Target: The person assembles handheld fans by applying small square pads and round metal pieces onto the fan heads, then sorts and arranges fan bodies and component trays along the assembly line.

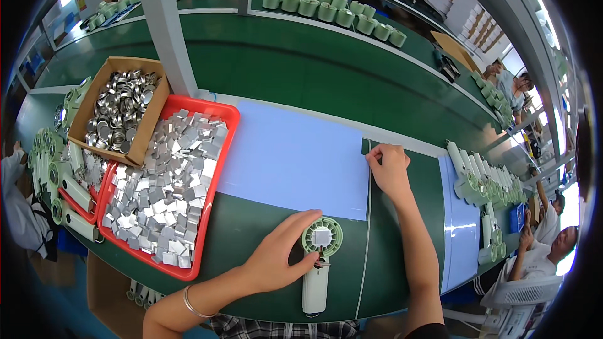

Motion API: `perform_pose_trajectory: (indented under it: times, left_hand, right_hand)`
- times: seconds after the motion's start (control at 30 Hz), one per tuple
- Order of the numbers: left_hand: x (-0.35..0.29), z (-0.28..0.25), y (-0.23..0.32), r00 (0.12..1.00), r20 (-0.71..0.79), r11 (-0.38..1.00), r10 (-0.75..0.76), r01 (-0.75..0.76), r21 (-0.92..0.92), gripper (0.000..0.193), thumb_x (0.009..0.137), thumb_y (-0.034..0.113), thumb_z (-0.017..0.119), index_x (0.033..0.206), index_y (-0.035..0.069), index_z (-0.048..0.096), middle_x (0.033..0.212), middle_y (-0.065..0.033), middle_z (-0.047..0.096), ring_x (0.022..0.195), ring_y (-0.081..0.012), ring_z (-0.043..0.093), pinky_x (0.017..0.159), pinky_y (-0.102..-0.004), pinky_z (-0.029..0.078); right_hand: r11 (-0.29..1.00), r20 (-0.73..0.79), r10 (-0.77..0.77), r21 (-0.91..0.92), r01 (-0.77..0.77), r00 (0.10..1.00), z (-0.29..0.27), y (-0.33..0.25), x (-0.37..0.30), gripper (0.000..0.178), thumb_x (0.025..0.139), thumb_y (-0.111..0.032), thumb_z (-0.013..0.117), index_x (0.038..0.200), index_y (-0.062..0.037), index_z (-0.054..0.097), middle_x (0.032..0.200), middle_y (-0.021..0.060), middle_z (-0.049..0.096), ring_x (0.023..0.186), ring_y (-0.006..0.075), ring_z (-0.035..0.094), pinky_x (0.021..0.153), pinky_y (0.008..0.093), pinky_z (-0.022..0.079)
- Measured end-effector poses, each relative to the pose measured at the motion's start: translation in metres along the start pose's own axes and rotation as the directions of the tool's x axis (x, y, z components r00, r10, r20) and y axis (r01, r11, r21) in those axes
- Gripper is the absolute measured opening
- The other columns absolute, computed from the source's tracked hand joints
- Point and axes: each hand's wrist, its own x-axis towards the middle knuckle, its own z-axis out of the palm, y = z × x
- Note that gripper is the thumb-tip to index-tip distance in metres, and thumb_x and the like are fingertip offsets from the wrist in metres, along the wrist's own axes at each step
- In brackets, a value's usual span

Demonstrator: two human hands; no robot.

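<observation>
A pale green handheld fan (315,294) lies on the green bench in front of me, its round slatted head away from me and its white handle toward me. A square silver metal plate (322,236) sits in the middle of the head. My left hand (282,251) is curled round the left side of the fan, thumb by the neck and fingertips at the top rim. Small dark red wires show at the neck. Beyond the fan, my right hand (389,168) is closed in a pinch by the right edge of a blue sheet (295,157); anything in its fingers is hidden.
To the left stand a red tray (210,204) of silver metal plates and a cardboard box (154,113) of round metal caps. Green fan parts (47,157) crowd the far left. More fans (474,182) line the right. Green housings (326,11) stand across the bench, where other people work.
</observation>
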Motion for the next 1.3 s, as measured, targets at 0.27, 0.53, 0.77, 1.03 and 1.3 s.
perform_pose_trajectory:
  times: [0.27, 0.53, 0.77, 1.03, 1.3]
  left_hand:
    - [-0.001, -0.001, 0.002, 1.0, 0.007, 1.0, -0.027, 0.027, -0.002, 0.065, 0.082, 0.011, 0.069, 0.142, 0.004, 0.043, 0.141, -0.0165, 0.049, 0.131, -0.0322, 0.047, 0.109, -0.0408, 0.037]
    - [-0.005, 0.0, -0.002, 0.999, -0.017, 0.999, -0.037, 0.037, 0.008, 0.065, 0.082, 0.01, 0.069, 0.141, 0.004, 0.044, 0.139, -0.0171, 0.05, 0.13, -0.0319, 0.048, 0.109, -0.0408, 0.038]
    - [0.002, -0.002, 0.002, 1.0, -0.022, 0.999, 0.009, -0.008, 0.033, 0.064, 0.08, 0.009, 0.069, 0.139, 0.002, 0.045, 0.137, -0.0174, 0.051, 0.129, -0.0327, 0.049, 0.109, -0.04, 0.038]
    - [0.0, -0.003, -0.008, 0.998, -0.04, 0.997, 0.057, -0.055, 0.046, 0.062, 0.08, 0.007, 0.068, 0.137, 0.002, 0.044, 0.135, -0.0167, 0.043, 0.121, -0.0348, 0.051, 0.101, -0.0392, 0.044]
    - [-0.002, 0.001, -0.005, 0.999, -0.044, 0.999, 0.025, -0.027, -0.038, 0.062, 0.078, 0.006, 0.069, 0.136, 0.001, 0.047, 0.134, -0.0172, 0.047, 0.122, -0.0331, 0.05, 0.102, -0.04, 0.042]
  right_hand:
    - [0.975, -0.08, -0.193, -0.131, 0.181, 0.978, 0.009, -0.004, -0.012, 0.008, 0.083, -0.005, 0.065, 0.088, -0.0037, 0.059, 0.088, 0.0119, 0.06, 0.097, 0.0314, 0.053, 0.092, 0.0465, 0.035]
    - [0.947, -0.125, -0.32, -0.009, 0.322, 0.939, 0.007, -0.014, -0.017, 0.015, 0.081, -0.002, 0.066, 0.092, -0.0039, 0.056, 0.086, 0.0093, 0.06, 0.09, 0.0289, 0.056, 0.094, 0.0459, 0.036]
    - [0.957, -0.071, -0.113, 0.26, 0.128, 0.991, -0.002, -0.002, -0.009, 0.018, 0.078, 0.002, 0.068, 0.088, -0.002, 0.054, 0.089, 0.0092, 0.064, 0.087, 0.0209, 0.064, 0.078, 0.03, 0.048]
    - [0.512, 0.348, 0.084, 0.789, -0.34, 0.934, -0.048, -0.035, -0.021, 0.022, 0.082, 0.001, 0.069, 0.091, -0.0079, 0.051, 0.094, 0.0064, 0.065, 0.104, 0.0176, 0.06, 0.094, 0.0312, 0.041]
    - [0.429, 0.517, -0.066, 0.787, -0.443, 0.853, -0.079, -0.089, -0.071, 0.033, 0.071, 0.006, 0.073, 0.082, -0.0096, 0.046, 0.083, 0.006, 0.064, 0.113, 0.029, 0.056, 0.094, 0.0375, 0.041]
